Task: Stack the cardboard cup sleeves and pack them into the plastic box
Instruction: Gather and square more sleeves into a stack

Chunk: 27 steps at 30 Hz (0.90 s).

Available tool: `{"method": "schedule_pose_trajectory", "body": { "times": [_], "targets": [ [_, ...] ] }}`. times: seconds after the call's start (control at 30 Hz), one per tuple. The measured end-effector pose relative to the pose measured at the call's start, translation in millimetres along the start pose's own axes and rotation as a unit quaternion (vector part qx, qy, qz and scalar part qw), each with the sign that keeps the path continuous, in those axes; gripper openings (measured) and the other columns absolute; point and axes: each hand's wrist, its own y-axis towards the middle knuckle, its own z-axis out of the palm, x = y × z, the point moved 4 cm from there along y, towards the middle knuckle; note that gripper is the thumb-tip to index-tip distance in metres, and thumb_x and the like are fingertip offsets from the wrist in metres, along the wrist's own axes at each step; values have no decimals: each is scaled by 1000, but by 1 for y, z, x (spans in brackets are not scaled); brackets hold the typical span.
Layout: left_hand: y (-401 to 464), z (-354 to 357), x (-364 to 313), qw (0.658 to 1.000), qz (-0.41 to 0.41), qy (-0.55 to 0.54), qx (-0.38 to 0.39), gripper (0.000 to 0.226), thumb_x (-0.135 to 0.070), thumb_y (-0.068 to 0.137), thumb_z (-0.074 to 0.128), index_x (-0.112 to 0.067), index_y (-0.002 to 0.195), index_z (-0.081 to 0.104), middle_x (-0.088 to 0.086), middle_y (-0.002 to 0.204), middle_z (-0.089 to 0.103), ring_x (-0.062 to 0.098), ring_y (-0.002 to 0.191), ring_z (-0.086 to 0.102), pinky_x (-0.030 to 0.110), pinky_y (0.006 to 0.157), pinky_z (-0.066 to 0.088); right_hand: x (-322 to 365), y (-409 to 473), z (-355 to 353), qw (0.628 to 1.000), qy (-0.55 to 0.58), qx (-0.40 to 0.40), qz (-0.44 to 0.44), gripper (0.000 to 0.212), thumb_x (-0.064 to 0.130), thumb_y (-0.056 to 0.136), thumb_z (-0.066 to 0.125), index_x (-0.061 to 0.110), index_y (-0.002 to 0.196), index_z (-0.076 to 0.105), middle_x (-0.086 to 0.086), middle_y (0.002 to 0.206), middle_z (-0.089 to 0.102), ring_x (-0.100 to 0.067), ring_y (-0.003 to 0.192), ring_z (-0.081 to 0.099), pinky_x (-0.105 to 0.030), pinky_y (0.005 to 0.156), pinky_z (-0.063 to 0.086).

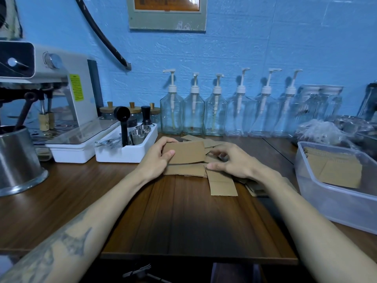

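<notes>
The left hand [158,158] grips a flattened cardboard cup sleeve [184,153], long axis running left to right, above loose sleeves [221,181] on the wooden table [173,217]. The right hand [234,162], fingers loosely curled, touches the pile. More sleeves lie in the plastic box [326,203] at right. The espresso machine's yellow label [76,86] is unreadable.

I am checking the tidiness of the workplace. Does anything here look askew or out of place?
Yes. The loose brown cardboard cup sleeves lie scattered at different angles on the dark wooden table, not yet stacked. Those in the clear plastic box lean tilted. Nothing looks spilled or damaged.
</notes>
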Motion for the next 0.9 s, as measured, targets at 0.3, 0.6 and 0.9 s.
{"method": "schedule_pose_trajectory", "body": {
  "times": [0.3,0.6,0.9],
  "targets": [
    [-1,2,4,998,-1,53,18,26,-15,101,52,-26,125,54,-16,104,58,-1,91,53,20,78,41,3,-5,4,999,-33,38,7,42,56,75,75,34,109,62,9,124,43,-13,125,32,-38,106,23],
    [0,4,3,998,-9,57,33,27,-17,102,50,-29,126,53,-9,115,59,14,107,55,31,93,43,11,0,0,982,187,29,-19,25,29,80,80,16,97,66,-2,82,63,-7,74,58,-35,83,51],
    [0,6,5,997,1,68,39,26,-19,102,49,-37,121,51,-5,117,60,19,111,54,37,99,44,18,3,-6,976,215,-15,-38,24,12,98,57,29,104,72,11,112,70,-1,107,60,-10,85,41]
  ]
}}
